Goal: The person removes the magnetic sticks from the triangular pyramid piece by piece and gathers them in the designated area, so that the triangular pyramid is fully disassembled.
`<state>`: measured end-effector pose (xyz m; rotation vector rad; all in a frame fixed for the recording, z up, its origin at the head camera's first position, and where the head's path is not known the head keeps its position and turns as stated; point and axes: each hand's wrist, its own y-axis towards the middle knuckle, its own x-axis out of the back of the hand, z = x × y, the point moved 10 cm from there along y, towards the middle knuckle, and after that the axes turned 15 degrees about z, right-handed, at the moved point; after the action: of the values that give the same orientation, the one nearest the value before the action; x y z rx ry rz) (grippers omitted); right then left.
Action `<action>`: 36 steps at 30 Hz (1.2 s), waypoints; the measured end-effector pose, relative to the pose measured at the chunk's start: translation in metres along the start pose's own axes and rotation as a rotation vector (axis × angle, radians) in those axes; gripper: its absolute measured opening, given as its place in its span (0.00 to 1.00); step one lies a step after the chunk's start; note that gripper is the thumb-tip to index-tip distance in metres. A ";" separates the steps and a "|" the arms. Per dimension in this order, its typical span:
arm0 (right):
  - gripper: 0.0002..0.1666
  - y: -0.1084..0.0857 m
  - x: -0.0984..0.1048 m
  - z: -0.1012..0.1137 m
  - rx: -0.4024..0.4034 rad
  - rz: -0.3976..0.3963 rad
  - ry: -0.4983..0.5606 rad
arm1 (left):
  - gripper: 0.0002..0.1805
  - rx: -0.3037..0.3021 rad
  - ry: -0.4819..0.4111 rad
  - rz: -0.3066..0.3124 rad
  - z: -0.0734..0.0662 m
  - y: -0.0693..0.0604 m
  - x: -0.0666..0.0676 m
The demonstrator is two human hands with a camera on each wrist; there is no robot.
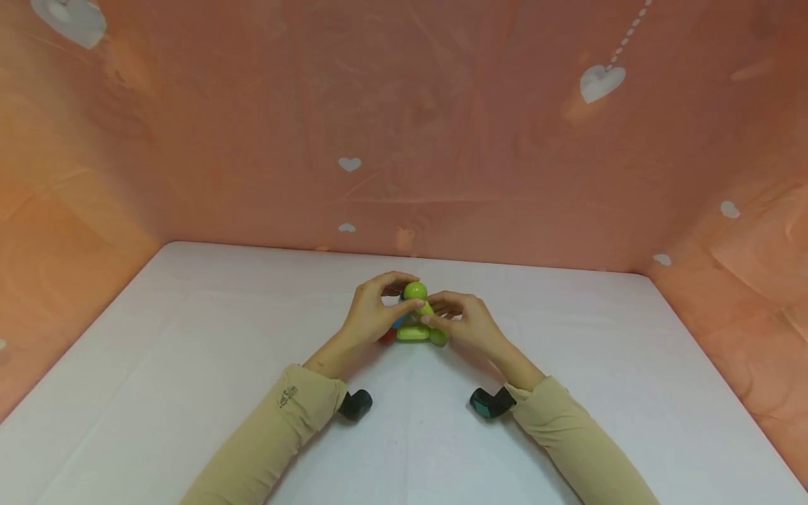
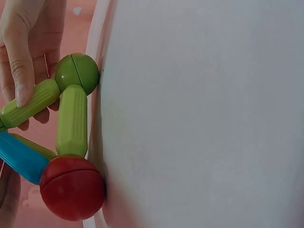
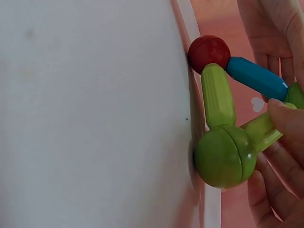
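A small frame of toy building rods and balls stands on the white table between the hands. My left hand (image 1: 369,312) holds it near the upper green ball (image 1: 415,291), thumb in front and fingers behind. My right hand (image 1: 473,322) pinches the slanting green rod (image 3: 263,130), which rises from the lower green ball (image 3: 224,157). Along the table, a green rod (image 2: 72,121) joins that ball to the red ball (image 2: 72,190). A blue rod (image 3: 256,78) slopes up from the red ball. Behind it in the left wrist view shows part of another yellow-green rod (image 2: 38,145).
Black wrist devices (image 1: 356,405) sit at both cuffs, close over the white table (image 1: 404,449). An orange-pink sheet (image 1: 480,154) with pale hearts hangs behind the table and along both sides.
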<state>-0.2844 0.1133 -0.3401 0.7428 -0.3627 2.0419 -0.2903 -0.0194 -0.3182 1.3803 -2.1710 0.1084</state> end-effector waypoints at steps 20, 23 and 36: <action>0.15 -0.005 -0.002 -0.003 0.006 0.038 0.035 | 0.22 0.092 -0.045 0.009 0.016 -0.010 0.016; 0.15 -0.005 0.000 -0.003 -0.005 0.024 0.028 | 0.23 0.066 -0.033 0.027 0.014 -0.011 0.020; 0.17 -0.013 0.027 -0.017 -0.022 -0.084 0.032 | 0.21 0.142 0.058 0.119 0.029 -0.019 0.030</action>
<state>-0.2907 0.1470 -0.3366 0.6996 -0.3301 1.9652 -0.2951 -0.0632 -0.3321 1.3061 -2.2319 0.3491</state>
